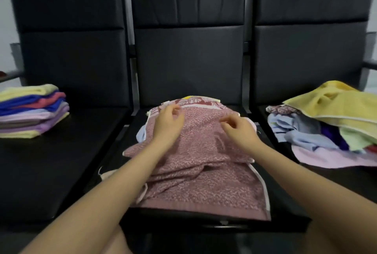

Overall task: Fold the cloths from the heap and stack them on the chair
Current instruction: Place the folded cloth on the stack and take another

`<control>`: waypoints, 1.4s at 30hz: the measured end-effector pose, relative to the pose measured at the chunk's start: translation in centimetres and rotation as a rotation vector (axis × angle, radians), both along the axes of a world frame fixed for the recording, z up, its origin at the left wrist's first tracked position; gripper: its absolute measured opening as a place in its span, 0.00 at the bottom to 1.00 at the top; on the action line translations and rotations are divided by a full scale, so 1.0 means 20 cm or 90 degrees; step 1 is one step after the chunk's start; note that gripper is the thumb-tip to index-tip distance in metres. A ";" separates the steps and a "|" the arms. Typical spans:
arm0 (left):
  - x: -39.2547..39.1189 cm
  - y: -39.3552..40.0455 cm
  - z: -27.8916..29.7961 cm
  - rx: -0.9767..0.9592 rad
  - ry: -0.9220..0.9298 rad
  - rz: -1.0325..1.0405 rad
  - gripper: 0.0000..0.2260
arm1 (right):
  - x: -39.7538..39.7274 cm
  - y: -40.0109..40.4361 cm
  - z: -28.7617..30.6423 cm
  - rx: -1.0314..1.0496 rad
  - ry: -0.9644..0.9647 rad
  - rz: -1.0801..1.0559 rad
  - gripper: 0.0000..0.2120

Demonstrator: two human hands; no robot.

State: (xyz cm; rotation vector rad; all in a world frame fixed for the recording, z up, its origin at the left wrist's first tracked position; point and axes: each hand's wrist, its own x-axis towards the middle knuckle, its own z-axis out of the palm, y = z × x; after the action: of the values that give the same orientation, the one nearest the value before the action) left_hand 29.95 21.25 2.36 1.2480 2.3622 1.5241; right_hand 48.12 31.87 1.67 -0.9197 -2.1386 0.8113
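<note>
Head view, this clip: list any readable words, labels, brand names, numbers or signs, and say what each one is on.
None can be read.
The pink towel under the left hand and right hand has a patterned band at its far edge: a figure, not lettering.
The folded stack, the heap and the black chairs show no labels or print.
</note>
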 end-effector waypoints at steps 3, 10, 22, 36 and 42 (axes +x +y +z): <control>0.16 -0.17 -0.03 -0.048 0.089 -0.146 0.08 | 0.15 -0.13 -0.07 -0.013 -0.100 0.112 0.05; 0.23 -0.50 -0.03 -0.125 0.185 -0.298 0.05 | 0.28 -0.42 -0.07 0.082 -0.218 0.301 0.11; 0.20 -0.68 -0.20 -0.344 0.402 -0.372 0.21 | 0.20 -0.47 -0.10 0.094 -0.253 0.385 0.05; -0.14 -0.52 0.11 -0.264 0.133 -0.202 0.06 | 0.28 0.02 0.12 -0.086 -0.084 0.152 0.06; -0.31 -0.41 0.04 -0.236 -0.050 -0.044 0.06 | 0.28 0.24 -0.03 -0.090 -0.054 -0.014 0.07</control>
State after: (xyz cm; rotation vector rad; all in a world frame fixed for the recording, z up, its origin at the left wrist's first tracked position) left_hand 23.76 13.00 3.14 1.1436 2.3775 1.0310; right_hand 53.63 36.74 1.03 -1.0656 -2.1606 0.9366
